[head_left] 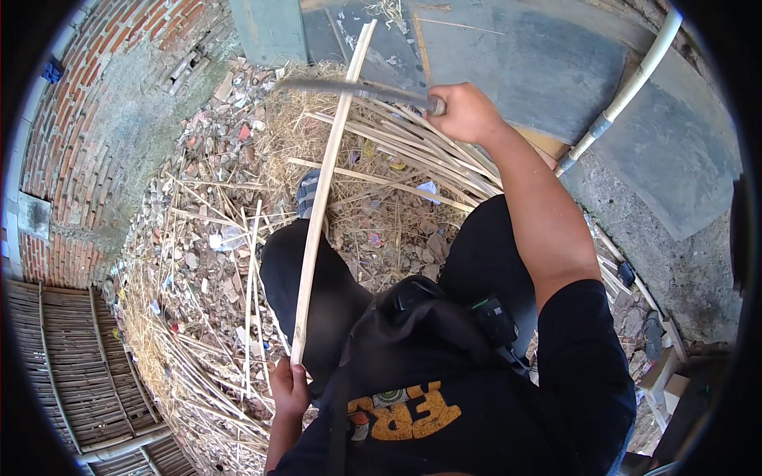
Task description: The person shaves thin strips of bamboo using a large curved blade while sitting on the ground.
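My left hand (pixel 288 389) grips the near end of a long pale bamboo strip (pixel 327 182) that runs up and away over my left knee. My right hand (pixel 464 111) is stretched forward and closed on the handle of a long grey blade (pixel 349 87). The blade lies across the bamboo strip near its far end. A pile of split bamboo strips (pixel 413 155) lies on the ground under my right arm.
Straw, shavings and rubble cover the ground (pixel 214 246) around my legs. A brick wall (pixel 87 127) stands at the left, a woven bamboo panel (pixel 71 365) at lower left. A white pipe (pixel 627 91) runs along the concrete at the right.
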The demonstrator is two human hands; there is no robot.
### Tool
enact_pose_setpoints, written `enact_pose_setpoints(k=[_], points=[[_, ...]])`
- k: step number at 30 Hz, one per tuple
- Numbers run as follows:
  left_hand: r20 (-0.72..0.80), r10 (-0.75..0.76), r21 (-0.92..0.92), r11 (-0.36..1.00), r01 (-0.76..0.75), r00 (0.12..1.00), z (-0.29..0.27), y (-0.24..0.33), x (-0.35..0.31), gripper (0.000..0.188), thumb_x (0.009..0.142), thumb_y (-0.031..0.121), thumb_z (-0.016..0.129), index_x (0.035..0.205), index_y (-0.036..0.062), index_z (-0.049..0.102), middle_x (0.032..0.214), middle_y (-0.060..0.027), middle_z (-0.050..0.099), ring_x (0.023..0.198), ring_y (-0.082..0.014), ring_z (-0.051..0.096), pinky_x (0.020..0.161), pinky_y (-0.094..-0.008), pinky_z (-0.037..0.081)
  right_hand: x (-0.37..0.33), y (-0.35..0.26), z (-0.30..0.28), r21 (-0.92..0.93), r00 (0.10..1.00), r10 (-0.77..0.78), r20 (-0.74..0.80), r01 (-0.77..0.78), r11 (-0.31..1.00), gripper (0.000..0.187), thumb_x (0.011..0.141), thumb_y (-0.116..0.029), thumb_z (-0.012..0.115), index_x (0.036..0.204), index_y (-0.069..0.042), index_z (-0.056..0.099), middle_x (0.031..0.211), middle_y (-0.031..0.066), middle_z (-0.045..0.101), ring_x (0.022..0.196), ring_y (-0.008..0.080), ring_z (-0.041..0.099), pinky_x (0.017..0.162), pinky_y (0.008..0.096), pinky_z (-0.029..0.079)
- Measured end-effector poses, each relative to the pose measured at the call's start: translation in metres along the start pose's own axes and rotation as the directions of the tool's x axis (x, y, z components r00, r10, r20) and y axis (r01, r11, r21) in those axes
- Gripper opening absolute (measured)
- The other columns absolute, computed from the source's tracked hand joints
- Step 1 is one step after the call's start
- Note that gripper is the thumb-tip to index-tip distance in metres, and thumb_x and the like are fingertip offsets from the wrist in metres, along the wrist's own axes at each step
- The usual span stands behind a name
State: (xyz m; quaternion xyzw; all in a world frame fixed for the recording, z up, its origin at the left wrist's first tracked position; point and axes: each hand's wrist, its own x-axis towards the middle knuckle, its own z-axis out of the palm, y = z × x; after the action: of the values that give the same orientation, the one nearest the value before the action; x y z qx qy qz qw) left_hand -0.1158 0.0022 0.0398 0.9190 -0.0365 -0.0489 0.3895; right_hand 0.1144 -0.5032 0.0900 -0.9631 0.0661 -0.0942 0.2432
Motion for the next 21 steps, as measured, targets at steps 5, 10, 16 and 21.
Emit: enact_pose_setpoints(k=[5, 10, 16, 21], points=[[0.103, -0.066, -0.068, 0.995, 0.073, 0.993, 0.002, 0.003, 0.008, 0.048, 0.103, 0.043, 0.051, 0.077, 0.0026, 0.049, 0.059, -0.0039, 0.050, 0.057, -0.0107, 0.047, 0.051, -0.0312, 0.037, -0.017, -0.038, 0.004, -0.096, 0.945, -0.216, 0.247, 0.246, 0.964, 0.017, 0.075, -0.021, 0.069, 0.090, -0.015, 0.070, 0.083, 0.0104, 0.070, 0.088, 0.0306, 0.070, 0.077, 0.0467, 0.055], [0.130, -0.035, -0.030, 0.999, 0.039, 0.991, 0.003, -0.003, 0.014, 0.048, 0.104, 0.043, 0.050, 0.077, 0.0027, 0.050, 0.060, -0.0040, 0.049, 0.059, -0.0117, 0.049, 0.052, -0.0328, 0.038, -0.016, -0.045, 0.024, -0.102, 0.871, -0.332, 0.363, 0.391, 0.915, 0.024, 0.073, -0.022, 0.071, 0.095, -0.011, 0.071, 0.081, 0.0144, 0.069, 0.086, 0.0351, 0.068, 0.075, 0.0476, 0.053], [0.153, -0.007, 0.030, 1.000, 0.002, 0.988, -0.002, 0.003, 0.021, 0.050, 0.104, 0.043, 0.050, 0.075, 0.0017, 0.050, 0.058, -0.0106, 0.052, 0.055, -0.0157, 0.050, 0.051, -0.0367, 0.039, 0.012, -0.004, 0.028, 0.056, 0.976, -0.012, 0.219, 0.000, 0.998, 0.027, 0.076, -0.020, 0.065, 0.099, -0.008, 0.072, 0.093, 0.0188, 0.071, 0.092, 0.0372, 0.068, 0.084, 0.0461, 0.053], [0.114, 0.025, 0.086, 0.996, -0.035, 0.993, 0.003, -0.006, 0.017, 0.051, 0.103, 0.044, 0.050, 0.076, 0.0007, 0.050, 0.057, -0.0141, 0.049, 0.053, -0.0224, 0.052, 0.051, -0.0388, 0.039, -0.022, -0.055, 0.026, -0.073, 0.905, -0.164, 0.393, 0.208, 0.975, 0.022, 0.074, -0.019, 0.066, 0.093, -0.010, 0.073, 0.088, 0.0153, 0.071, 0.089, 0.0349, 0.069, 0.081, 0.0455, 0.054]])
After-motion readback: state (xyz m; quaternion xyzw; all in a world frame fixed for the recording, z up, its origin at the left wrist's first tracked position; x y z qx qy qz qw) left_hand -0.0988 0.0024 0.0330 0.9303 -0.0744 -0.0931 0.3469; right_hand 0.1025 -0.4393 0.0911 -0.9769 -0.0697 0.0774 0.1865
